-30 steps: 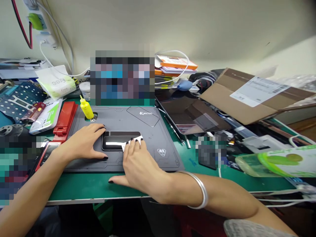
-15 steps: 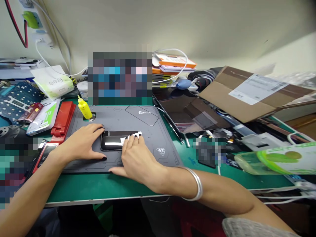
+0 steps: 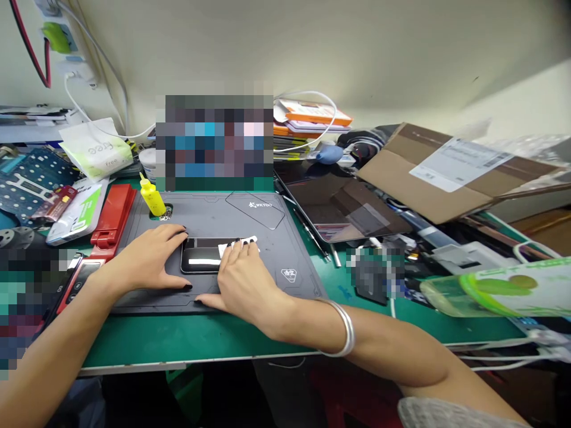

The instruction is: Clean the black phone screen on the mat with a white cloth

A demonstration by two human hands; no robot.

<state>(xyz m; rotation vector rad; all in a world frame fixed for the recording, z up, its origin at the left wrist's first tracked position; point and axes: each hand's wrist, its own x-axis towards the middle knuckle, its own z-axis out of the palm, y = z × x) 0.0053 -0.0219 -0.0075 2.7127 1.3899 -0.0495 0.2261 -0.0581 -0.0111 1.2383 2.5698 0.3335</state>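
A smartphone (image 3: 203,262) with a glossy black screen lies face up on a grey work mat (image 3: 214,217), a streak of light reflected across it. My right hand (image 3: 247,279) presses a white wipe (image 3: 222,248) against the phone's right part, the fingers flat over it and the thumb stretched toward the mat's front edge. Its palm hides that end of the phone. At the opposite end rests my left hand (image 3: 151,258), thumb and fingers spread apart, fingertips at the phone's upper left corner.
Behind the left hand stands a yellow squeeze bottle (image 3: 152,197). A red case (image 3: 111,223) lies along the mat's left side. To the right are a large dark glass panel (image 3: 343,205), slim tools (image 3: 312,232), an opened cardboard box (image 3: 401,172) and a plastic-wrapped green packet (image 3: 499,288).
My right hand and the wipe have shifted very slightly on the screen. The left hand stays at the phone's left end.
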